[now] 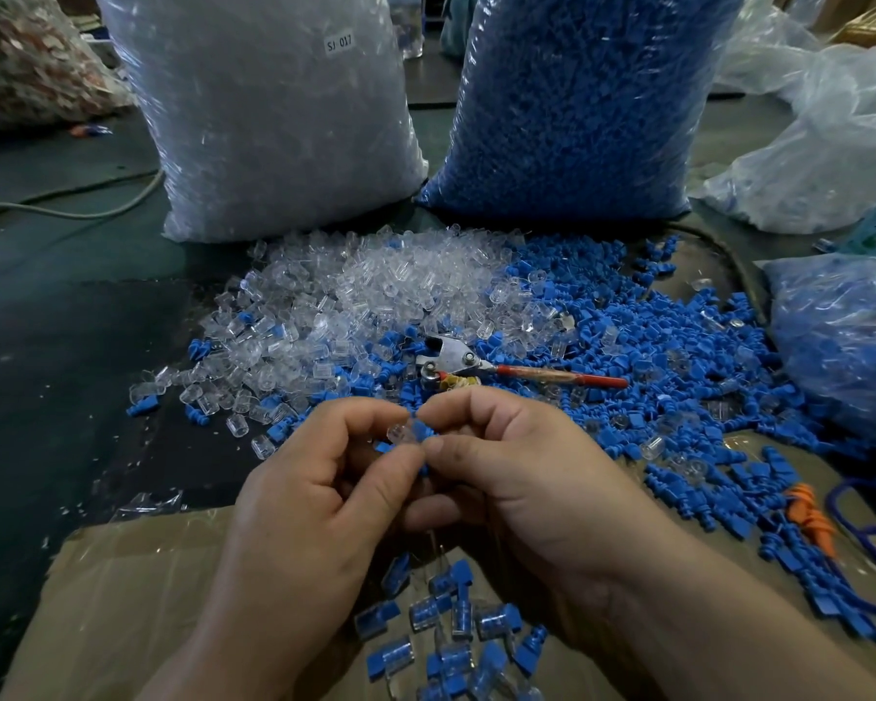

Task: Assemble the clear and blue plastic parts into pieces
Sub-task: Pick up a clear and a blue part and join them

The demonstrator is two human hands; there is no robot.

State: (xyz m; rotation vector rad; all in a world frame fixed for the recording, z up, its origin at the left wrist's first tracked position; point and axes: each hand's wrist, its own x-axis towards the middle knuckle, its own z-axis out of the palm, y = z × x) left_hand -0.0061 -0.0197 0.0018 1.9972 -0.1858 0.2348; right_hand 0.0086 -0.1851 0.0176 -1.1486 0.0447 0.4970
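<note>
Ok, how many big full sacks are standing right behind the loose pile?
2. The sack of clear parts stands back left, the sack of blue parts beside it on the right. Other bags at the frame edges lie slumped, partly cut off.

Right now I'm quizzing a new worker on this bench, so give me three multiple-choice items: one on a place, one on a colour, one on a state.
1. Where do the finished clear-and-blue plastic pieces lie?
A. in a metal tray
B. on the brown cardboard sheet nearest the person
C. on a shelf

2. What colour is the handle of the metal hand tool?
A. green
B. yellow
C. red

3. What are the left hand and right hand doing?
A. pinching a small clear cap and a blue plug between them
B. lying flat and open
C. gripping the tool

Answers: B, they lie scattered on the cardboard; C, its long grip is red; A, fingertips of both hands close on the parts.
</note>
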